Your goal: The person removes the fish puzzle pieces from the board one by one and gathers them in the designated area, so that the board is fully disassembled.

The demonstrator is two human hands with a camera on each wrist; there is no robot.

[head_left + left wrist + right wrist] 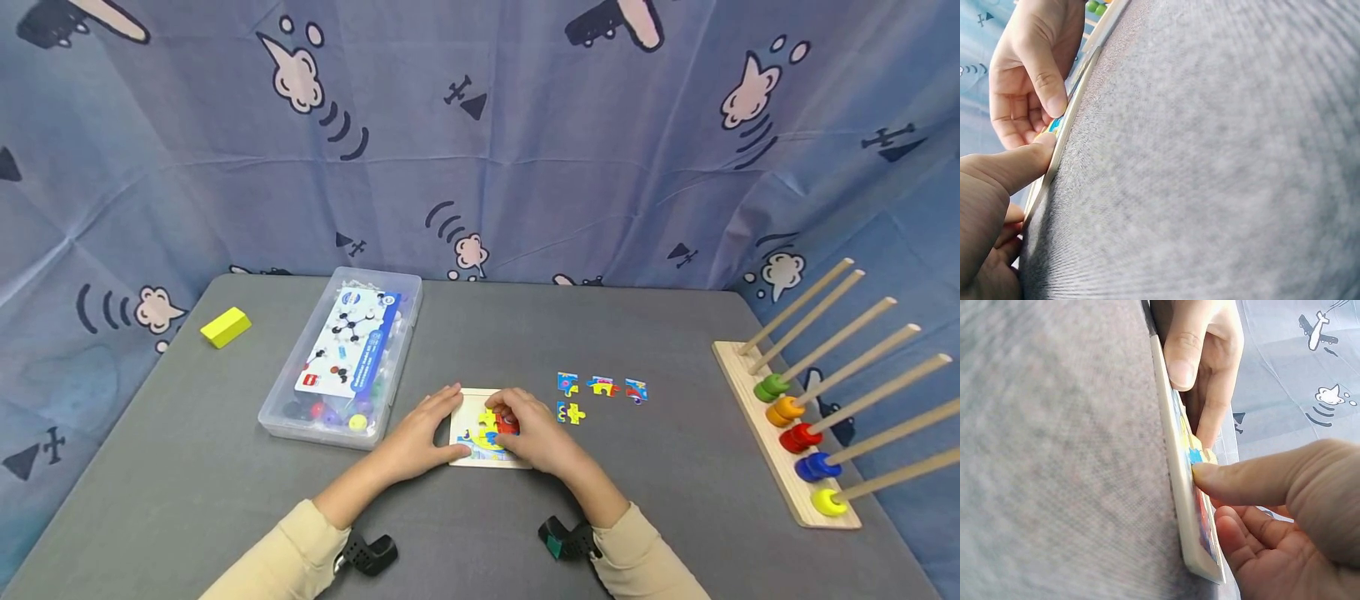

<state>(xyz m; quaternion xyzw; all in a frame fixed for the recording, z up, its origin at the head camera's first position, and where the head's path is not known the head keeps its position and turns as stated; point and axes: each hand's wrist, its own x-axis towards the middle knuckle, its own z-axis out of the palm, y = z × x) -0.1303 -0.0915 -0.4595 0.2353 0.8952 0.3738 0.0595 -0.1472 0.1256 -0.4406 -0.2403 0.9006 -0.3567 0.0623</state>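
A small wooden puzzle board (467,404) with a light frame lies flat on the grey table, partly filled with colourful jigsaw pieces. My left hand (415,439) holds its left side, thumb at the near left corner and fingertips by the far edge. Over the right half, my right hand (542,435) pinches a yellow and blue puzzle piece (1195,455) with thumb and curled fingers, against the board's surface. The fingers hide part of that piece and the red area beside it. To the right lie several loose puzzle pieces (602,386).
A clear plastic case (397,367) with a molecule-model card stands at left. Beyond it sits a yellow block (226,327). On the right is a wooden peg rack (750,400) with coloured rings and tall pegs. A patterned blue curtain (525,208) hangs behind the table.
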